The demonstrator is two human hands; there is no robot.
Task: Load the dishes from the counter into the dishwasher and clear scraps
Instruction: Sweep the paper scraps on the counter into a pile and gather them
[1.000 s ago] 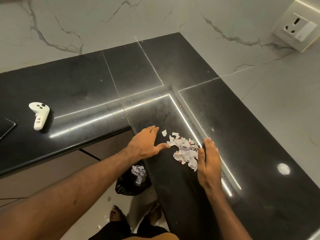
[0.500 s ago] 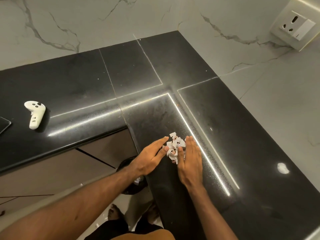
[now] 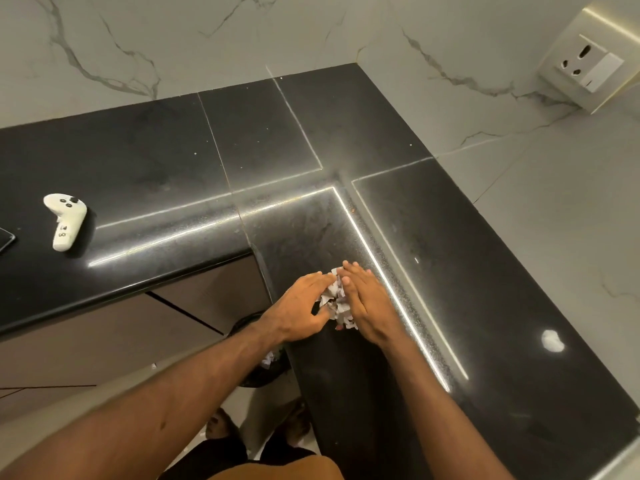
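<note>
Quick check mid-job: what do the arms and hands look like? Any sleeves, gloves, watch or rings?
Both are bare. The left hand and right hand wear no gloves, and no rings show. The left forearm and right forearm have no sleeves, watch or bands as far up as the view reaches.

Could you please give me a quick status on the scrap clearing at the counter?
Left hand and right hand flat, pressing paper scraps between them. Pile sits near counter edge. Black bin below, nothing blocking.
</note>
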